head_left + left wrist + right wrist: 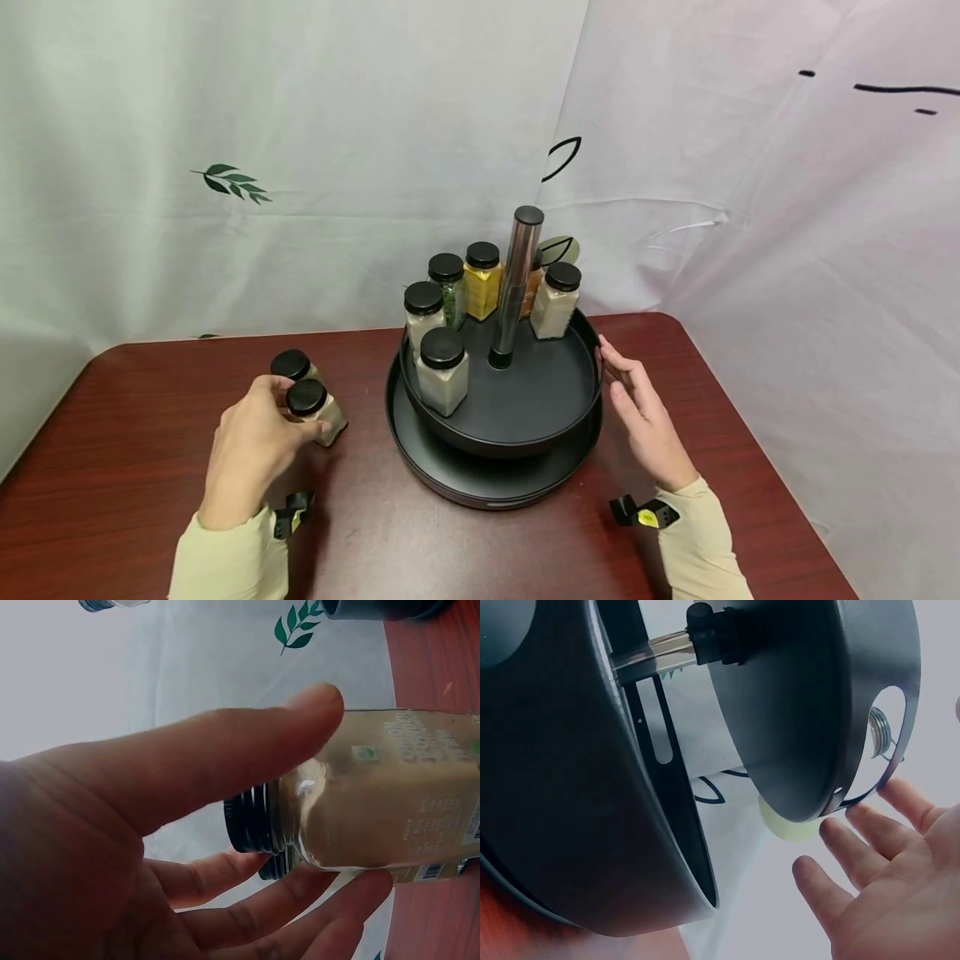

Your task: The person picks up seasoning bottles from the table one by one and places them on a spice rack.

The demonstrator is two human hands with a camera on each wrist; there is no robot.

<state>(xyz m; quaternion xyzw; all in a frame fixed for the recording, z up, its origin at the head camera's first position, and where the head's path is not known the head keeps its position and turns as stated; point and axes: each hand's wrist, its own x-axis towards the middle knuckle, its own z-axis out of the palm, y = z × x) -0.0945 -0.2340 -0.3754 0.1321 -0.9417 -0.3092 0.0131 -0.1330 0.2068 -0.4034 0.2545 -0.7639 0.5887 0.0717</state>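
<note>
My left hand [255, 446] holds a square glass spice jar [330, 419] of beige powder with a black lid, at the table's left. The left wrist view has the thumb on one side of this jar [375, 802] and fingers on the other. Just behind it is a second black-lidded jar [291, 363], partly hidden. On the right, fingers extended, my right hand [647, 421] touches the rim of the upper tray [532, 408] of a black two-tier turntable. The right wrist view has those fingertips [862, 825] by a slot in the tray's wall.
Several jars stand on the upper tray, including a beige one [442, 379] in front, a yellow one [482, 287] and another beige one [555, 308]. A shiny post [516, 287] rises from the tray's middle. Below lies the wider lower tray [480, 483]. White cloth [360, 208] hangs behind the table.
</note>
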